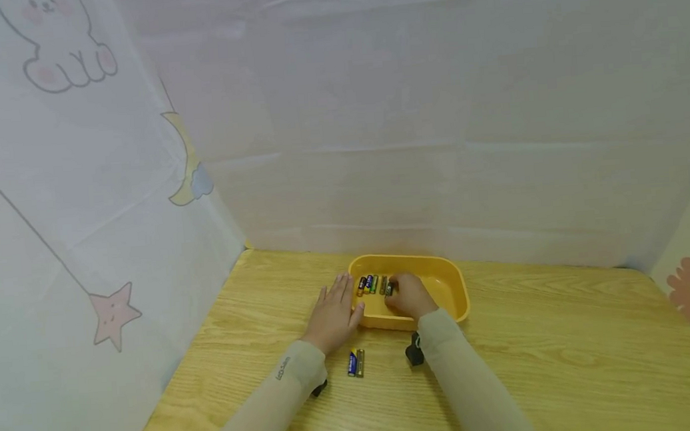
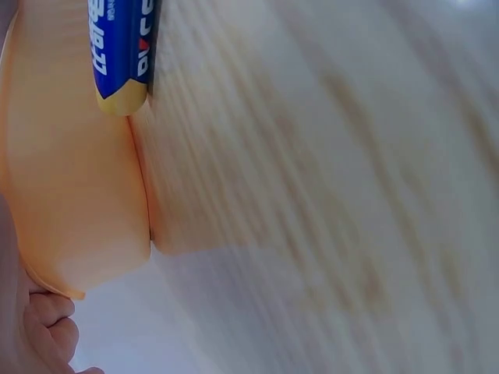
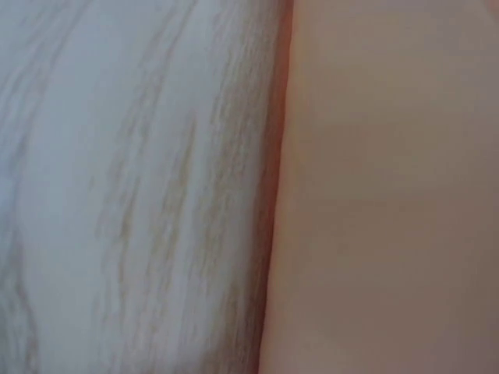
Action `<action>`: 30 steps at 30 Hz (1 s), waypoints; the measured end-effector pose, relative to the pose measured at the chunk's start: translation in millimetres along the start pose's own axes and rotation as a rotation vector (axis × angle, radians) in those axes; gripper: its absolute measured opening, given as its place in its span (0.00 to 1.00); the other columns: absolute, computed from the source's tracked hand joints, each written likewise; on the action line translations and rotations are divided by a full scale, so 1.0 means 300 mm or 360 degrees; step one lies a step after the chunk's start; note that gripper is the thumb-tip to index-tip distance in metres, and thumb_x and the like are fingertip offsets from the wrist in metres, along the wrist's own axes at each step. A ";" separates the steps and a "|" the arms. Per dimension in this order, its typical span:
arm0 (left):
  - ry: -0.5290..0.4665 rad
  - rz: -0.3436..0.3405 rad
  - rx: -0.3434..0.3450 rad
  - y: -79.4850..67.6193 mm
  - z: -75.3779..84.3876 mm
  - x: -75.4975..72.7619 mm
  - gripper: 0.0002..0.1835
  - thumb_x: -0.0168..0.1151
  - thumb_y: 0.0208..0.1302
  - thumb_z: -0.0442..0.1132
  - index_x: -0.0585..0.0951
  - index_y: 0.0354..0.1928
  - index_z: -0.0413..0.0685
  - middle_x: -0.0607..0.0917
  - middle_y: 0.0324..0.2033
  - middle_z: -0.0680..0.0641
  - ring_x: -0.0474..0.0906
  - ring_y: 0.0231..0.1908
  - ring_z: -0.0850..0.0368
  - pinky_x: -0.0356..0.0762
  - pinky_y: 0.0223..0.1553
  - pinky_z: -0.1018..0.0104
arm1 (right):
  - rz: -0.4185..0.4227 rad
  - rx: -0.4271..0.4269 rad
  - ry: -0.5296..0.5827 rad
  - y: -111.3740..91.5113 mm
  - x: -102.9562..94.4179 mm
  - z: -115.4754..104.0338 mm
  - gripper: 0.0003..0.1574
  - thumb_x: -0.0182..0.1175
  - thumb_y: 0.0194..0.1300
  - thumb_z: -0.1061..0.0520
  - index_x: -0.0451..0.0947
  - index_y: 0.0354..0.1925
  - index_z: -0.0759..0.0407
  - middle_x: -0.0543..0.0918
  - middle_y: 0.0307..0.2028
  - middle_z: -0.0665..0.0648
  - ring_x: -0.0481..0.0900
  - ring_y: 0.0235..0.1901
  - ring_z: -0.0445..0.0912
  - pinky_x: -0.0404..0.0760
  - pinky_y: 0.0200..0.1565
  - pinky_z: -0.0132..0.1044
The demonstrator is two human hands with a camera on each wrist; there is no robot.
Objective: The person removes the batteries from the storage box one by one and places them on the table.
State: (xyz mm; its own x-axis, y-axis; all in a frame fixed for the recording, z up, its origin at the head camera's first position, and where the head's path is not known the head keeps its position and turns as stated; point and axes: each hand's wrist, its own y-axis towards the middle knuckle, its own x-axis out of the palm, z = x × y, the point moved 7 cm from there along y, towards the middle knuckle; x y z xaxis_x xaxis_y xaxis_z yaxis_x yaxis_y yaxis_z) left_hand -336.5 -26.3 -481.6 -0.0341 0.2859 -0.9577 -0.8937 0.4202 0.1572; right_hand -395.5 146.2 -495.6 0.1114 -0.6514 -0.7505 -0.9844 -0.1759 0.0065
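A yellow tray (image 1: 426, 261) stands near the back of the table. My left hand (image 1: 330, 320) lies with straight fingers along its left rim. Inside, several batteries (image 1: 368, 284) form a row on the left side. My right hand (image 1: 412, 295) reaches over the front wall, fingers curled, and pinches a battery (image 1: 389, 288) at the right end of that row. In front of the tray, a blue battery (image 1: 352, 362) and a dark-gold battery (image 1: 360, 363) lie side by side on the table. The left wrist view shows the blue battery (image 2: 125, 51) close up, with fingertips (image 2: 53, 319) by the tray wall.
The wooden table (image 1: 569, 333) extends to both sides of the tray. Pale fabric (image 1: 376, 140) hangs behind it, and printed fabric (image 1: 68, 215) hangs along the left. In the right wrist view, the tray's outer wall (image 3: 390, 195) fills the right side.
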 end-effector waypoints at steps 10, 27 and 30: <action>0.0034 0.0006 -0.0015 0.001 0.002 0.000 0.37 0.36 0.82 0.56 0.52 0.79 0.37 0.53 0.79 0.40 0.46 0.78 0.46 0.48 0.76 0.41 | -0.0005 0.0030 0.0021 -0.010 -0.004 -0.005 0.34 0.70 0.58 0.64 0.75 0.61 0.76 0.82 0.55 0.70 0.81 0.52 0.59 0.82 0.51 0.55; -0.0006 0.0002 -0.0012 0.000 0.008 -0.006 0.36 0.38 0.81 0.54 0.53 0.79 0.37 0.53 0.79 0.40 0.46 0.78 0.46 0.47 0.76 0.41 | -0.0038 -0.0033 -0.0049 -0.044 -0.024 -0.056 0.33 0.72 0.59 0.62 0.76 0.61 0.74 0.80 0.59 0.70 0.81 0.51 0.57 0.81 0.55 0.55; 0.0001 -0.0002 -0.0010 -0.001 0.008 -0.007 0.36 0.36 0.82 0.55 0.52 0.79 0.37 0.53 0.79 0.40 0.45 0.79 0.47 0.47 0.76 0.42 | -0.0014 -0.0076 -0.0093 -0.058 -0.036 -0.072 0.32 0.72 0.59 0.61 0.77 0.60 0.74 0.80 0.58 0.70 0.80 0.54 0.60 0.79 0.58 0.57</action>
State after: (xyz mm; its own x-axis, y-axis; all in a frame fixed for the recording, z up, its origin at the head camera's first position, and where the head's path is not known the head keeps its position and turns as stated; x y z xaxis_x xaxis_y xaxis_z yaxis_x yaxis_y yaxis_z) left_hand -335.2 -25.0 -479.0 -0.0332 0.2850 -0.9580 -0.8966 0.4150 0.1545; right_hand -376.7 140.5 -473.3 0.1103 -0.6056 -0.7881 -0.9757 -0.2172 0.0303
